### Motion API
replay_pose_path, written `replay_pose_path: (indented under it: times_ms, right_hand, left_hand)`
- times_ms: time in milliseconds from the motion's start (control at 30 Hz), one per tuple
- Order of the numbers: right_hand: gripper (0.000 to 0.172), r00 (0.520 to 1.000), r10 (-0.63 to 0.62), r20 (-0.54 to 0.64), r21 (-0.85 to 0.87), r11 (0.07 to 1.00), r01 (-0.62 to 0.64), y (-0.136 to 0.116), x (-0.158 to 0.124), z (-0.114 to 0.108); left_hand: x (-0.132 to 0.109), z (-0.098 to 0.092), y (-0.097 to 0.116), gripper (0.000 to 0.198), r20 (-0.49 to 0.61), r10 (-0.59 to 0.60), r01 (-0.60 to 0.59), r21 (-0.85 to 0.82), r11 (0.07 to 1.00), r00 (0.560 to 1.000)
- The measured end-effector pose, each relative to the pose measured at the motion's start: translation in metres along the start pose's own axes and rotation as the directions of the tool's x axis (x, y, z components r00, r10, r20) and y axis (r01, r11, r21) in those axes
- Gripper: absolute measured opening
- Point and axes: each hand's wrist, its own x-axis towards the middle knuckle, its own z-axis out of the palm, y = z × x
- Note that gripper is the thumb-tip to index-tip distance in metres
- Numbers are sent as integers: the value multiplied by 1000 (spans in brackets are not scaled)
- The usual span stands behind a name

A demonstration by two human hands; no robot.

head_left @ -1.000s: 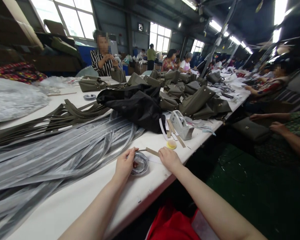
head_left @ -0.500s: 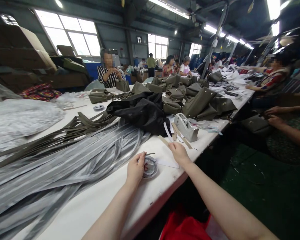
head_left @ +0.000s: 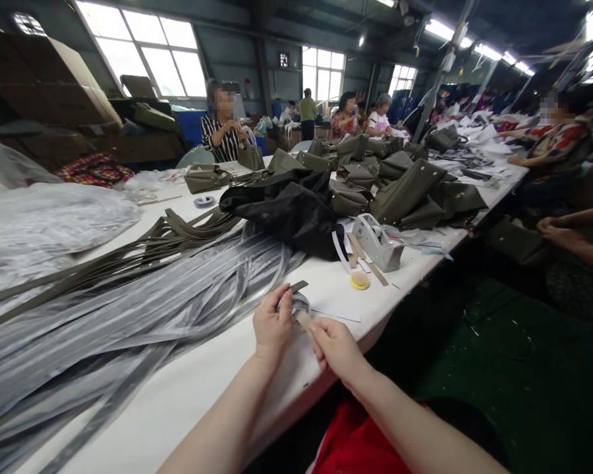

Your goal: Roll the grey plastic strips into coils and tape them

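Observation:
My left hand [head_left: 274, 322] is closed on a coiled strap [head_left: 302, 303], grey and wrapped in clear film, with a dark olive strap end [head_left: 299, 286] poking out above the fingers. Against the coil's near side lies a tan strip [head_left: 305, 321], pinched between the thumb and fingers of my right hand [head_left: 333, 345]. Whether the strip touches the coil I cannot tell. Both hands are just above the white table [head_left: 217, 388], near its front edge. A sheet of white paper [head_left: 343, 308] lies beyond the right hand.
A grey tape dispenser [head_left: 379, 247], a yellow disc [head_left: 359, 281] and loose tan strips [head_left: 370, 260] lie ahead. Long film-wrapped straps [head_left: 128, 322] cover the left. Black fabric [head_left: 286, 214] and olive bags [head_left: 408, 191] are piled behind. Several people work around the table.
My right hand has come back from beside the tape dispenser to the coil, bringing the tan strip. The yellow disc has come into view. My left hand still grips the coil.

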Motion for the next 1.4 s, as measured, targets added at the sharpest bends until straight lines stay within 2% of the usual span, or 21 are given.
replay_pose_path:
  times_ms: [100,167,267,367,467,533,633,700,767,833,933,1033,1100,1167,1233,1267,1333,1400]
  right_hand:
    - [28,999,-37,-16,221,975,40,-1,-3,13]
    - [23,999,22,-26,392,920,-10,-2,-7,18]
    - [17,985,175,1,615,776,-139,-5,-12,16]
    - [18,953,262,150,752,596,-282,-9,-13,9]
    - [22,930,181,320,794,484,-368,-12,-14,1]
    - [23,929,84,360,799,486,-353,-12,-14,-3]
    - [25,936,20,350,775,555,-302,-7,-11,-6]
    - [31,954,14,299,753,611,-245,-3,-8,-7]
    - [37,974,3,226,730,662,-171,1,-4,-7]
    - [38,985,-19,169,682,724,-102,4,-2,-8]
    - [35,989,-54,137,510,860,-23,4,-4,-10]
    - [26,990,-66,128,203,978,39,2,-15,-13]
    - [24,994,-91,66,-32,995,94,0,-26,-18]
    - [46,973,-232,0,-281,934,222,-3,-38,-23]
    - [58,901,-430,56,-497,770,399,-9,-46,-29]
    - [57,859,-498,123,-564,677,473,-13,-48,-32]
    - [40,794,-561,235,-634,531,562,-21,-47,-40]
    - [26,761,-597,256,-698,430,573,-28,-40,-49]
  left_hand:
    - [-11,-1,9,29,55,172,-175,65,982,984]
    - [-18,-1,14,27,86,251,-258,83,963,964]
    - [-28,-3,20,26,104,327,-335,80,939,939]
    - [-34,-5,26,26,73,324,-329,73,941,943]
    - [-36,-2,31,24,40,280,-282,34,959,959]
    - [-35,2,33,23,23,287,-287,-12,958,958]
    - [-31,7,34,21,-4,274,-273,-73,959,962]
    - [-27,10,33,21,63,185,-175,-144,974,981]
    - [-25,12,30,24,184,58,-16,-219,976,981]
    - [-23,15,27,27,281,-50,124,-254,959,958]
    - [-22,19,22,30,312,-140,226,-260,939,940]
    - [-20,22,16,31,281,-240,316,-265,911,929]
    - [-17,22,14,35,267,-300,370,-273,888,916]
    - [-15,21,13,38,277,-324,401,-295,867,905]
    - [-15,21,14,37,304,-310,404,-324,856,901]
    - [-15,21,16,35,321,-297,401,-332,854,899]
    - [-18,22,19,35,371,-276,400,-317,860,887]
    - [-22,23,24,34,429,-241,380,-273,884,870]
